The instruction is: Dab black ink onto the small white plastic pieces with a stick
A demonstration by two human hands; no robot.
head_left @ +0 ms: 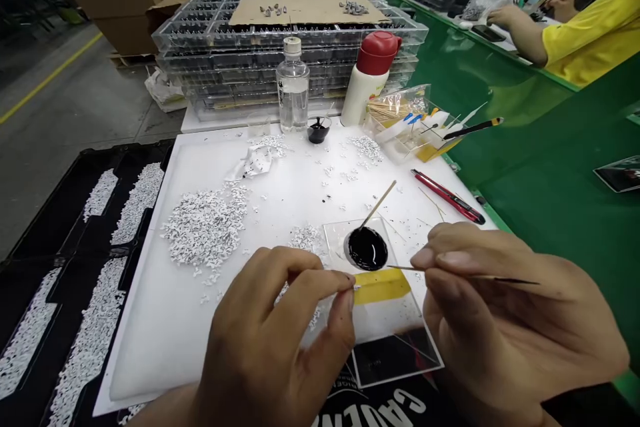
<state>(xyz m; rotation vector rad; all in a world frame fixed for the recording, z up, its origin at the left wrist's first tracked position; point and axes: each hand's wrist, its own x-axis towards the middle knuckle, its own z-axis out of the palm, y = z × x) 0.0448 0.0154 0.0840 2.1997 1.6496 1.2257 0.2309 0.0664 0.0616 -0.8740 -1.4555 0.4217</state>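
My left hand (273, 340) is closed in a pinch on a tiny white part (356, 287), held just left of a yellow tape strip (383, 285). In my right hand (505, 327) the fingers grip a thin wooden stick (405, 268) whose tip points left toward the pinched part. Both hover over a clear plastic sheet (395, 340) that carries a black paint puddle (367, 248). A second stick (379, 204) rests with one end in the puddle. A heap of small white parts (205, 227) lies on the white board (165, 320) to the left.
A clear bottle (293, 85), a white bottle with a red cap (370, 77) and a small black cup (318, 129) stand at the board's far edge before stacked clear trays (200, 67). A red pen (447, 195) lies right. Black trays (60, 293) of white parts sit left. A yellow-sleeved person (590, 33) works at the far right.
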